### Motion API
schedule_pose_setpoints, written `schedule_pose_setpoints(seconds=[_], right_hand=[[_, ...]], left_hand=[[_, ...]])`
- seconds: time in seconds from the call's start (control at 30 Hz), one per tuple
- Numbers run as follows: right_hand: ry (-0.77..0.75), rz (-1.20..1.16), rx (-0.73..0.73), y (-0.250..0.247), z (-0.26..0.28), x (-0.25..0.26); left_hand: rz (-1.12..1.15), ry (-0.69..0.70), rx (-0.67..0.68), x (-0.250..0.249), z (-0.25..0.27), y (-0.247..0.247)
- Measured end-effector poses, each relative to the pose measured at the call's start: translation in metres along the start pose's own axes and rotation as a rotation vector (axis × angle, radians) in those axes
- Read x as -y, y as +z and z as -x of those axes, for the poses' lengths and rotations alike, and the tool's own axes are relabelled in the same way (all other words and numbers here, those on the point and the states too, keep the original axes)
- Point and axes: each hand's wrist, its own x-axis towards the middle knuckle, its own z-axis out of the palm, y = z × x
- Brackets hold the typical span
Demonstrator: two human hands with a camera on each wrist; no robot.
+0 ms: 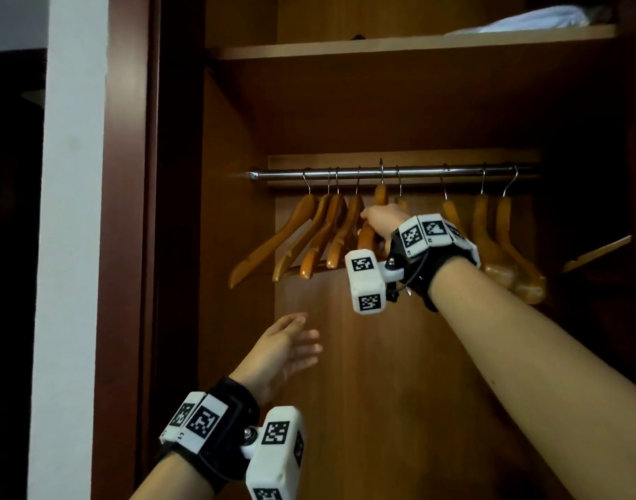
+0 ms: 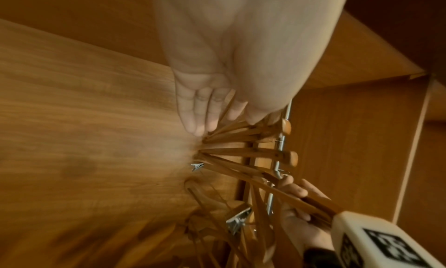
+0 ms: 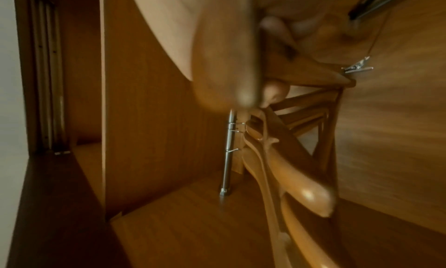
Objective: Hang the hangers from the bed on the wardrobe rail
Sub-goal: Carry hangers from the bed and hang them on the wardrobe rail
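Observation:
A steel wardrobe rail (image 1: pixel 417 172) carries several wooden hangers: one cluster at the left (image 1: pixel 309 240) and more at the right (image 1: pixel 504 254). My right hand (image 1: pixel 381 220) grips another wooden hanger (image 1: pixel 380 196) just below its neck, and that hanger's hook sits at the rail, slightly higher than the other hooks. My left hand (image 1: pixel 287 350) is lower down and to the left, fingers straight, holding nothing. In the left wrist view the left hand (image 2: pixel 202 108) is spread before the hanger ends, with the right hand (image 2: pixel 294 215) curled round a hanger bar (image 2: pixel 241 169). The right wrist view is blurred and shows the rail (image 3: pixel 228 163).
A shelf (image 1: pixel 381 45) runs above the rail with white bedding (image 1: pixel 536 19) on it. The wardrobe's left side panel (image 1: pixel 230 247) stands close to the left cluster. A clip hanger bar (image 1: pixel 598 252) juts out at the far right. A white wall (image 1: pixel 71 211) lies left.

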Motion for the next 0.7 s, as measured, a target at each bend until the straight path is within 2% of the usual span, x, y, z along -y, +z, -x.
schedule_pose_setpoints(seconds=[0.23,0.4,0.6,0.7], right_hand=[[-0.018,0.058,0.025,-0.007,-0.023,0.008],[-0.039,0.063,0.079,-0.01,-0.041,-0.01],[-0.003,0.045,0.028,-0.011,-0.021,-0.027],[-0.007,0.074,0.048,-0.013,-0.01,-0.039]], left_hand=[[0.009,-0.006,-0.034,-0.002,-0.012,0.0],[0.009,0.001,-0.047,-0.004,-0.016,0.001],[0.029,-0.003,-0.074,-0.002,-0.018,0.006],[0.03,-0.001,-0.073,-0.002,-0.016,0.01]])
